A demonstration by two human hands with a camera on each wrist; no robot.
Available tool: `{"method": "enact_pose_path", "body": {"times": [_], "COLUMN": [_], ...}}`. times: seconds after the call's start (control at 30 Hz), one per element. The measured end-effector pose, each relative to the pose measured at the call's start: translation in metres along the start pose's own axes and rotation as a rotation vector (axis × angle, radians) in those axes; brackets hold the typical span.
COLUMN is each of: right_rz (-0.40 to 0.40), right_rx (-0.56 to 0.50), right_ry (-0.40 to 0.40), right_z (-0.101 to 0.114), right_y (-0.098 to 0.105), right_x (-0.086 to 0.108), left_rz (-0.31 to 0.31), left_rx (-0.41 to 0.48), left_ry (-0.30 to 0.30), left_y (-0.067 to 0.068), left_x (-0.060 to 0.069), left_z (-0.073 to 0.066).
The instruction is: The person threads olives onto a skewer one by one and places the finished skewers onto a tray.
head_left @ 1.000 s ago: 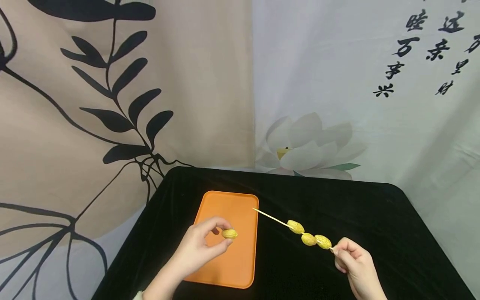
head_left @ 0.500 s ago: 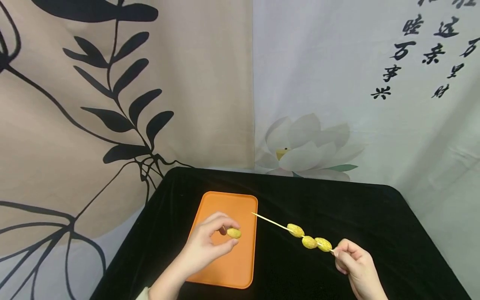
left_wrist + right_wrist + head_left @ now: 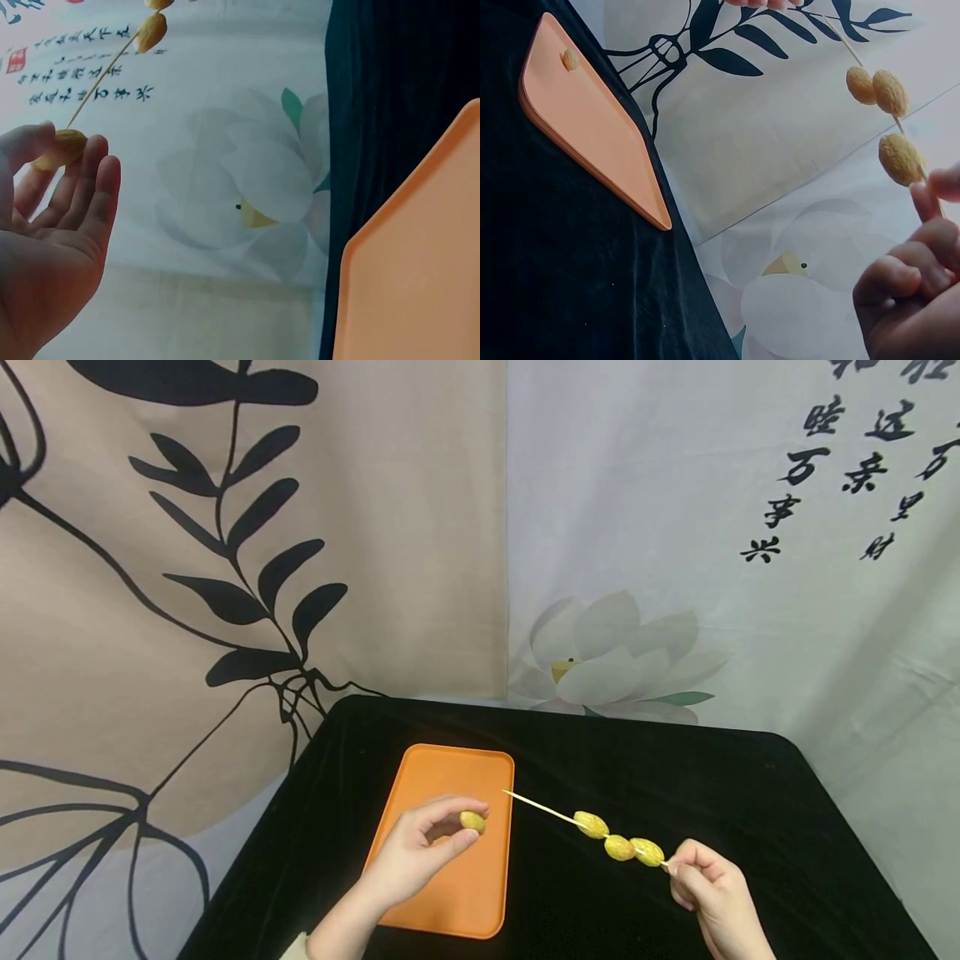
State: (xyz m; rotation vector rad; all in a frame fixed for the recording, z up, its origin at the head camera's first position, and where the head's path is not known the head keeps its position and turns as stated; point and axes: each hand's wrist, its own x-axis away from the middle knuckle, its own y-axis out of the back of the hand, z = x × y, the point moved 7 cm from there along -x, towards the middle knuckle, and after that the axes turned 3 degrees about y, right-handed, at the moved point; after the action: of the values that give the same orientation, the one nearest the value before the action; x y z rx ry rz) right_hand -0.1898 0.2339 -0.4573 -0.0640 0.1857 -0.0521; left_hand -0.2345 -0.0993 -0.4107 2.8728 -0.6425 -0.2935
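Observation:
My right hand (image 3: 712,889) pinches the near end of a thin wooden skewer (image 3: 543,807) between thumb and fingers. Threaded on it are three oval, wrinkled yellow fruits (image 3: 619,847), grouped toward that hand; the pointed end stays bare and slants up left over the tray's right edge. My left hand (image 3: 420,852) pinches a loose yellow fruit (image 3: 472,822) between thumb and fingertips, above the tray. In the head view this fruit sits a little below and left of the skewer's tip. From the left wrist, the skewer (image 3: 94,90) appears to end at the held fruit (image 3: 64,150), though contact cannot be told.
An orange tray (image 3: 450,768) lies on the left part of the black-covered table (image 3: 600,752). Another yellow fruit (image 3: 571,59) lies on the tray in the right wrist view; the head view does not show it. Printed curtains (image 3: 420,527) hang behind the table.
My left hand has moved right with its fruit, closer to the skewer's tip, and the fruit has turned a little. The skewer's pointed end has dipped slightly; my right hand has barely moved.

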Motion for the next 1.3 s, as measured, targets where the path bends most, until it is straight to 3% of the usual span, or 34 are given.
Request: {"method": "enact_pose_path", "body": {"times": [0.1, 0.27, 0.37, 0.5, 0.63, 0.97, 1.3], "right_rz": [0.001, 0.025, 0.056, 0.079, 0.079, 0.115, 0.150], "right_rx": [0.005, -0.007, -0.014, -0.009, 0.001, -0.010, -0.068], "right_ry": [-0.008, 0.010, 0.029, 0.033, 0.009, 0.016, 0.078], "right_z": [-0.001, 0.000, 0.000, -0.002, -0.005, -0.007, -0.007], "right_y": [0.000, -0.002, -0.005, -0.008, -0.008, -0.012, -0.017], "right_x": [0.000, 0.000, 0.001, 0.002, 0.003, 0.003, 0.003], "left_rz": [0.031, 0.088, 0.097, 0.067, 0.035, 0.019, -0.015], "left_rx": [0.041, 0.197, 0.270, 0.317, 0.365, 0.432, 0.442], "left_ry": [-0.040, -0.101, -0.077, -0.031, -0.027, -0.092, -0.095], "left_y": [-0.002, -0.005, -0.006, -0.006, -0.006, -0.007, -0.006], "left_x": [0.000, -0.001, -0.001, 0.000, -0.001, -0.003, -0.003], "left_z": [-0.001, -0.004, 0.000, 0.005, 0.008, 0.007, 0.008]}}
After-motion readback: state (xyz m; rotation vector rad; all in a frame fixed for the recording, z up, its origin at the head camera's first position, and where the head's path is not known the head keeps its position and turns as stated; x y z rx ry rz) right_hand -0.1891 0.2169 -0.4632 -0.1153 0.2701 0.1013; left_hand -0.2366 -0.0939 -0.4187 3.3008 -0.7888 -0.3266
